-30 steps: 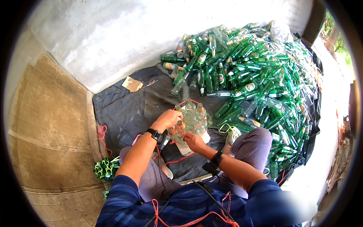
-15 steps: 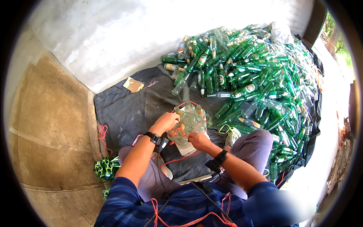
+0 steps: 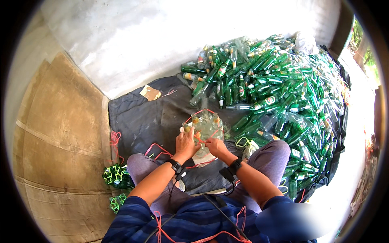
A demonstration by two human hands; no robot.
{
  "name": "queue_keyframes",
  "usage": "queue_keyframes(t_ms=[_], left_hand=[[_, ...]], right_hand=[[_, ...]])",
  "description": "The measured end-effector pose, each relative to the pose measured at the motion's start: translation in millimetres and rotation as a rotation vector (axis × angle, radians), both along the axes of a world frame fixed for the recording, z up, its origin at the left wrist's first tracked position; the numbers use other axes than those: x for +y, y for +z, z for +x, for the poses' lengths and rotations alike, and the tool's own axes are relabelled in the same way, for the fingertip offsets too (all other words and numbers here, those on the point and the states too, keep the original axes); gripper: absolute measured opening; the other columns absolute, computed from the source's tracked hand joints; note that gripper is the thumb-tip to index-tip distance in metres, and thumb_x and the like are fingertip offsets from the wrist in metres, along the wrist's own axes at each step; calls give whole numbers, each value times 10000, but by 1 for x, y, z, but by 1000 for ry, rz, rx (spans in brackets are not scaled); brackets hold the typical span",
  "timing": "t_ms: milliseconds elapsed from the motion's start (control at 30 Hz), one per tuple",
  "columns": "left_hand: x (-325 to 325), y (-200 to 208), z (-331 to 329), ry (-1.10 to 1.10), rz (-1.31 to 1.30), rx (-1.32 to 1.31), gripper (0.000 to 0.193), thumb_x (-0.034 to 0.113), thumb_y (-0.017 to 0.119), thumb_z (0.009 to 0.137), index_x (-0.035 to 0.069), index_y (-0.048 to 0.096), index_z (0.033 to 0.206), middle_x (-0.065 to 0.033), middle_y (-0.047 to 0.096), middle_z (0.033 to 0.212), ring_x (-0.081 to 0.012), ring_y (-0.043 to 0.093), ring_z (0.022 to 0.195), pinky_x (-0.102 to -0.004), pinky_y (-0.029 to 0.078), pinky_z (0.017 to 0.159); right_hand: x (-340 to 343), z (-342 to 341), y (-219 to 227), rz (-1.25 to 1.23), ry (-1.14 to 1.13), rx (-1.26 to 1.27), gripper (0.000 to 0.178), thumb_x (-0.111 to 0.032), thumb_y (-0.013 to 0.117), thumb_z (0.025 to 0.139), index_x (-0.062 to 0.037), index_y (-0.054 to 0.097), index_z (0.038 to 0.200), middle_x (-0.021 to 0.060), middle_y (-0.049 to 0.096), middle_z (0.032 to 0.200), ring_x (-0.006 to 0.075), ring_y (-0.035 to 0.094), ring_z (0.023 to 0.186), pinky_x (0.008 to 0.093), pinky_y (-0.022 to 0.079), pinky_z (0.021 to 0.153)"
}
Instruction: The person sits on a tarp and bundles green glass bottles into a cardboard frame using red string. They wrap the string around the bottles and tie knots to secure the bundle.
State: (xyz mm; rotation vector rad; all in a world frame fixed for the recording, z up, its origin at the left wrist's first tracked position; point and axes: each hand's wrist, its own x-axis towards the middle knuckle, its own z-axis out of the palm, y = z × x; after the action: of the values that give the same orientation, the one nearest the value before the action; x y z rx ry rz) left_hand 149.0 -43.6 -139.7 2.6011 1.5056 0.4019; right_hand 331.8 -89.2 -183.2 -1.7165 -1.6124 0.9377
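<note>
A tight cluster of clear glass bottles (image 3: 204, 128) stands upright on the dark cloth between my knees. A red string (image 3: 198, 114) loops around the bottle necks. My left hand (image 3: 185, 144) grips the near left side of the cluster, fingers closed on the bottles and string. At the near right side, my right hand (image 3: 216, 146) pinches the red string against the bottles. Both wrists wear black bands.
A big heap of green glass bottles (image 3: 279, 93) fills the right and far side. The dark cloth (image 3: 146, 117) covers the ground in front of a pale wall. Loose red string (image 3: 115, 137), green netted bundles (image 3: 115, 176) and a brown card scrap (image 3: 150, 92) lie at left.
Both hands have shifted lower on the bottle cluster and closer together, and the red string now sits around the bottle necks.
</note>
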Motion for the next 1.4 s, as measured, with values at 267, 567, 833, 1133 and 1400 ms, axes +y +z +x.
queue_keyframes(t_ms=[267,567,833,1133,1400], left_hand=[[3,4,-9,-79,-63,-25,915,400,812,740,24,394,1462,-151,629,1238,-335,525,1198,-476,400,1019],[-10,22,0,-225,316,-16,442,262,779,774,189,631,1184,-64,588,1037,-289,554,1073,-431,397,1003],[-4,-4,7,-227,219,-226,106,211,701,840,115,675,804,-31,611,886,-240,579,932,-426,442,864],[3,-5,11,-211,172,-249,113,168,664,854,74,689,798,-73,645,899,-292,604,916,-443,468,785],[5,0,17,-169,7,-348,97,98,692,808,40,662,879,-171,662,837,-380,636,826,-502,474,765]], right_hand=[[-4,13,13,-18,61,47,274,-269,614,895,-34,708,998,197,701,957,367,681,908,442,519,800],[7,10,35,92,54,-206,266,-264,552,906,-52,711,924,211,702,866,412,681,840,482,541,755],[27,3,49,203,7,-327,211,-256,598,900,-70,690,864,186,702,815,400,684,766,500,544,693],[43,-4,48,170,-81,-380,213,-308,662,886,-98,697,885,153,714,819,371,699,773,483,556,693],[46,3,47,30,-152,-331,273,-336,615,886,-80,698,929,193,718,896,397,700,845,507,555,758]])
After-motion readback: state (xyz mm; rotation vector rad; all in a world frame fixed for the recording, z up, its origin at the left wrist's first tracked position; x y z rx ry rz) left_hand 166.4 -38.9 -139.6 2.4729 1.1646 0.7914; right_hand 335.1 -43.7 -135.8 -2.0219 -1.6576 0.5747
